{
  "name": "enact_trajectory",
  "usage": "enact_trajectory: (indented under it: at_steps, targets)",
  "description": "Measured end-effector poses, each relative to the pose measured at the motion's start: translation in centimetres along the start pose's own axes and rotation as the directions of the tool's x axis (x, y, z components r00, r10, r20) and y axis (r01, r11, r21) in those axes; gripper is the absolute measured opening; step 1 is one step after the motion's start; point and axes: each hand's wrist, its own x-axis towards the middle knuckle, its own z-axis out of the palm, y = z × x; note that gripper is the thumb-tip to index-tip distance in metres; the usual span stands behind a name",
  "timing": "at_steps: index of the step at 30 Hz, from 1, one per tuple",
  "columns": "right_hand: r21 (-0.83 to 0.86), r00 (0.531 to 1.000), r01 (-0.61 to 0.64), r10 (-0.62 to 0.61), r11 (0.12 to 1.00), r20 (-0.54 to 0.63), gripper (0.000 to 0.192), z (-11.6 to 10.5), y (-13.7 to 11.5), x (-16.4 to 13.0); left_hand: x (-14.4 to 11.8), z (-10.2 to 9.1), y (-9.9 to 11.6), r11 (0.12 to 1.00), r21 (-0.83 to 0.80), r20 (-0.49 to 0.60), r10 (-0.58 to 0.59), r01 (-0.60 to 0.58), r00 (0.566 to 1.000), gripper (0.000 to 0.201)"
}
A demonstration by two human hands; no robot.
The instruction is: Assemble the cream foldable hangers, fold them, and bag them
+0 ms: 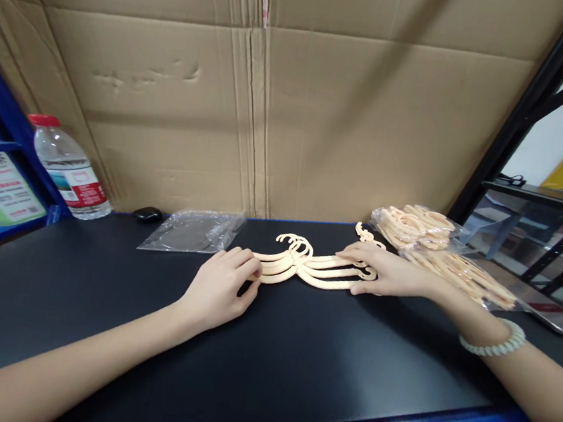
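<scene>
Several cream-coloured clothes hangers [297, 266] lie fanned on the black tabletop, their hooks pointing away from me. My left hand [223, 284] has its fingers curled round the hangers' left ends, which it partly hides. At their right ends, my right hand [388, 270] spans the group, thumb on the near side and fingers on the far side. More cream hooks or hanger parts [367, 235] show just behind that hand; how they connect is hidden.
Clear bags of cream hangers [413, 226] lie at the back right, beside a black metal frame [512, 121]. A flat clear plastic bag [191, 231], a small black object [147, 214] and a red-capped water bottle [72, 169] are at the left. Cardboard [173, 92] stands behind.
</scene>
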Motion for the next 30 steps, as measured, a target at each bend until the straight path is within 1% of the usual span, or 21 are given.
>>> enact_trajectory:
  at_steps: [3,9,14,19,21,22,23,24,25,27,29,30]
  targets:
    - [0.023,1.0,0.012,-0.012,1.0,-0.007,0.056,0.4,0.5,0.2,0.0,0.1,0.0,1.0,0.007,-0.004,-0.015,0.015,1.0,0.011]
    - [0.043,0.997,0.053,-0.051,0.998,-0.059,0.054,0.5,2.1,0.5,0.0,0.2,-0.2,0.999,-0.045,0.0,-0.023,0.023,1.0,0.016]
    - [0.057,0.995,0.066,-0.061,0.996,-0.084,0.051,0.5,3.1,0.8,0.0,0.2,-0.2,0.997,-0.078,0.005,-0.001,0.001,1.0,0.022]
    - [0.056,0.991,0.066,-0.059,0.996,-0.118,0.051,0.5,3.1,0.7,0.0,0.2,-0.2,0.994,-0.111,0.002,0.005,-0.005,1.0,0.021]
    - [0.074,0.99,0.046,-0.036,0.996,-0.137,0.05,0.4,2.8,0.6,0.0,0.2,-0.2,0.993,-0.116,0.001,0.007,-0.007,1.0,0.02]
    - [0.087,0.986,0.025,-0.01,0.996,-0.166,0.048,0.3,2.7,0.5,0.0,0.1,-0.2,0.993,-0.116,0.0,0.009,-0.009,1.0,0.021]
    - [0.101,0.975,-0.008,0.03,0.995,-0.219,0.046,0.2,2.6,0.5,-0.1,0.1,-0.2,0.993,-0.116,-0.001,0.012,-0.012,1.0,0.021]
    - [0.124,0.953,-0.05,0.084,0.991,-0.292,0.042,0.0,2.5,0.4,-0.1,0.1,-0.2,0.993,-0.113,-0.004,0.016,-0.017,1.0,0.021]
    - [0.157,0.916,-0.097,0.149,0.983,-0.373,0.039,-0.3,2.5,0.4,-0.1,0.1,-0.2,0.994,-0.11,-0.008,0.022,-0.023,1.0,0.021]
    - [0.238,0.816,-0.181,0.281,0.954,-0.505,0.034,-0.9,2.6,0.2,-0.1,0.1,-0.2,0.994,-0.105,-0.023,0.038,-0.04,0.999,0.021]
    - [0.277,0.731,-0.246,0.366,0.929,-0.576,0.031,-1.6,2.8,-0.1,-0.1,-0.1,-0.1,0.992,-0.105,-0.042,0.061,-0.065,0.997,0.02]
    - [0.259,0.703,-0.28,0.381,0.924,-0.601,0.029,-2.0,3.0,-0.2,-0.1,-0.1,0.0,0.991,-0.106,-0.05,0.078,-0.083,0.996,0.019]
